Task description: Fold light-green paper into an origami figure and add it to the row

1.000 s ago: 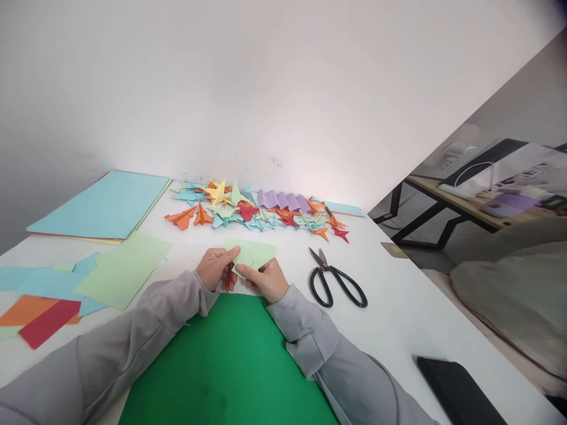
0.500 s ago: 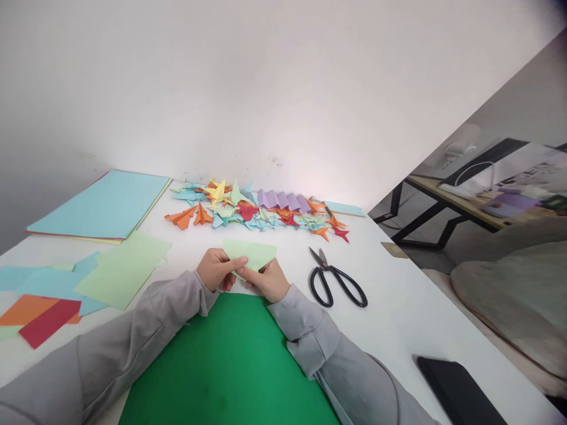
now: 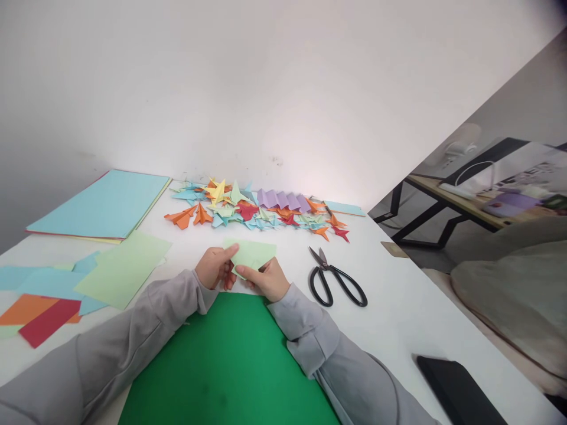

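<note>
The left hand (image 3: 215,268) and right hand (image 3: 269,278) have fingers closed on small, pale-green paper sheet (image 3: 256,254), probably light, easily creased; edges are best grip.

A small pale green paper (image 3: 257,252) is held in the left grip (image 3: 215,267) and the right grip (image 3: 270,278) over a white surface (image 3: 385,295).

Its left edge is pinched by the one, its lower part by the other, just beyond a large green sheet (image 3: 225,366). Scissors (image 3: 326,268) are laid to the right, blades parted. Folded paper pieces (image 3: 245,211) in many colours are gathered along the wall (image 3: 266,88); stacked sheets (image 3: 100,203) and loose cut papers (image 3: 48,283) are spread at left.
</note>
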A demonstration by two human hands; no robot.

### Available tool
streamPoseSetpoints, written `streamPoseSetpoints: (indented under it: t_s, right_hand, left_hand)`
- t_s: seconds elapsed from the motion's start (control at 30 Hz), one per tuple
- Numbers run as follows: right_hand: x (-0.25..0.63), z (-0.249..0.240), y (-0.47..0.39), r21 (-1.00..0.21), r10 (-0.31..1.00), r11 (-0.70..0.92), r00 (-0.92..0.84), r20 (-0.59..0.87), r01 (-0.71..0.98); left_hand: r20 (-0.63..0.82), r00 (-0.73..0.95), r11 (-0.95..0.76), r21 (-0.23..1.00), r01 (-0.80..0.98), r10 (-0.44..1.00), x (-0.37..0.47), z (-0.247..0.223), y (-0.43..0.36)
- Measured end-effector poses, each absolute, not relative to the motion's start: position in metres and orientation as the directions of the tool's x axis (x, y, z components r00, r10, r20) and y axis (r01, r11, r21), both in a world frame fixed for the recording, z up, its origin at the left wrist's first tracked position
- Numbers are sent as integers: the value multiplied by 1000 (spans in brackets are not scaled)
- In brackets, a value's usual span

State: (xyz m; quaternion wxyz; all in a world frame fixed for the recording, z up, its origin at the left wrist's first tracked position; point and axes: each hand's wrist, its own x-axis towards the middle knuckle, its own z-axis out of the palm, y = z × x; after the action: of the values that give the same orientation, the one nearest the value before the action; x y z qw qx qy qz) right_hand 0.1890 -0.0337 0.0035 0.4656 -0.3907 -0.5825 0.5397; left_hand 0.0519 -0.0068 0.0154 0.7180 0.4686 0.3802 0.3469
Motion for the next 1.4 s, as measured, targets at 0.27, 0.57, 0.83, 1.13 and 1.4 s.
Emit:
streamPoseSetpoints:
  t_s: [0.27,0.57,0.83,1.13,1.4]
  right_hand:
    - [189,7,-33,-999,988,1,-157,9,-51]
    - [188,7,-33,-996,996,-80,-49,-78,-29]
    - [187,10,-34,-992,994,-108,-10,-108,-58]
    - [185,7,-32,-990,994,-110,16,-112,-83]
    - [187,1,-27,-976,993,-83,69,-99,-204]
  left_hand:
    - [-168,412,262,948,-182,896,52,15,-8]
    - [-99,514,77,995,63,852,50,20,-15]
    - [-87,499,73,996,48,862,51,19,-15]
    - [-128,517,104,992,75,846,50,21,-15]
    - [-23,408,41,999,-36,913,54,16,-14]
